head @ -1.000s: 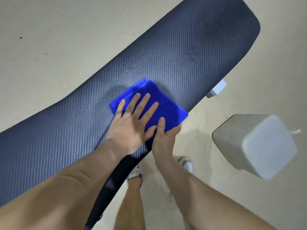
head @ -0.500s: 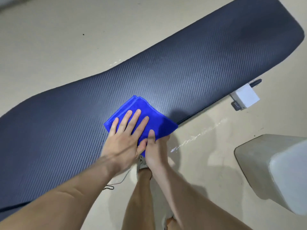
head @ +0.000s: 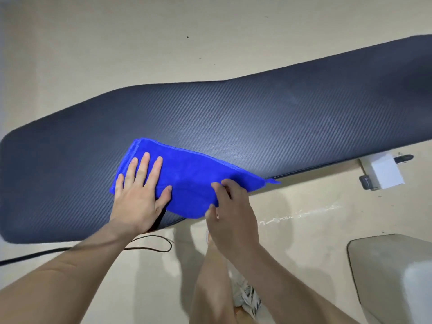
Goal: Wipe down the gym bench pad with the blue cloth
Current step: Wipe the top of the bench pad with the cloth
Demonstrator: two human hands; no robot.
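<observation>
A long dark bench pad (head: 268, 118) with a ribbed weave runs across the view from lower left to upper right. A folded blue cloth (head: 187, 176) lies on its near edge, its right corner hanging past the pad. My left hand (head: 140, 192) presses flat on the cloth's left part, fingers spread. My right hand (head: 231, 213) pinches the cloth's near right edge between thumb and fingers.
Beige floor surrounds the bench. A white block with a black fitting (head: 385, 171) sits under the pad's near edge at right. A pale cushioned stool (head: 392, 272) stands at lower right. A thin cord (head: 149, 244) lies on the floor. My legs and a shoe (head: 245, 298) are below.
The cloth has slid left along the pad and now lies wider, spread to the right. My right hand has moved apart from the left and grips the cloth's right edge.
</observation>
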